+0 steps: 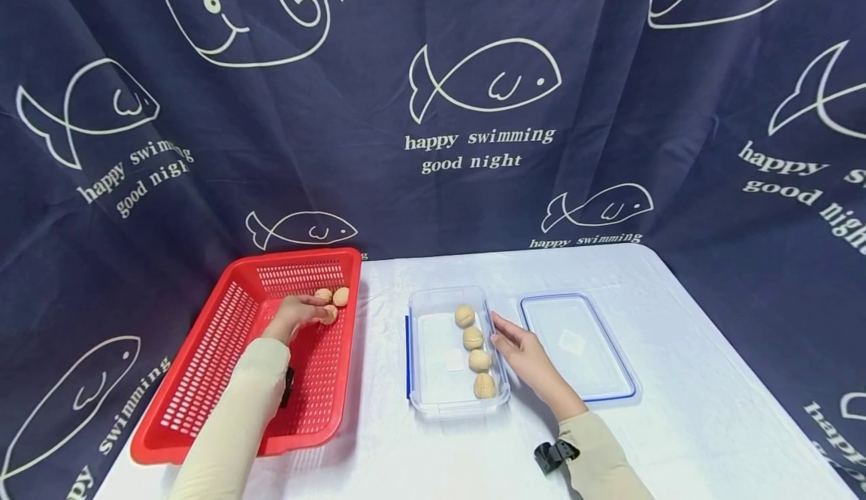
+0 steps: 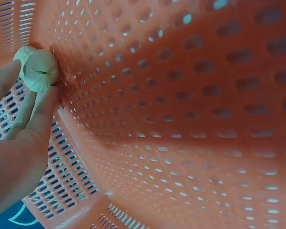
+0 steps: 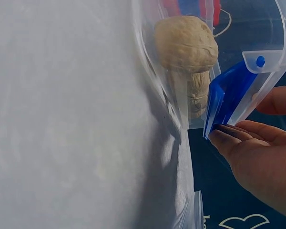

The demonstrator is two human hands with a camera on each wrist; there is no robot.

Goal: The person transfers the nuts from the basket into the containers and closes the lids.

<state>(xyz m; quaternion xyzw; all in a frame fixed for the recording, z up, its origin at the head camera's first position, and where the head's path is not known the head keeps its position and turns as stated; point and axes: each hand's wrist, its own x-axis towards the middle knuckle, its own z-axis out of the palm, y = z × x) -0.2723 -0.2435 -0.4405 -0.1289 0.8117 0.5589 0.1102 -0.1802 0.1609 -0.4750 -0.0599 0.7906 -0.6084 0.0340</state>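
In the head view, my left hand [image 1: 296, 315] reaches into the red basket [image 1: 216, 365] and pinches a walnut [image 1: 328, 315] by its far right corner. Two more walnuts lie just beyond the fingertips. Close up in the left wrist view, the walnut [image 2: 40, 70] sits between thumb and fingers, with another partly hidden behind it. My right hand [image 1: 524, 353] holds the right side of the clear plastic box [image 1: 433, 334]. In the right wrist view, its fingers touch the hanging blue latch [image 3: 231, 93] while the thumb is at the rim. Several walnuts [image 1: 479, 361] form a row along that side inside.
A clear lid with a blue seal [image 1: 575, 346] lies flat to the right of the box. White cloth [image 1: 379, 440] covers the table. Behind it hangs a dark blue curtain [image 1: 379, 184] with fish drawings. A black strap [image 1: 556, 456] circles the right wrist.
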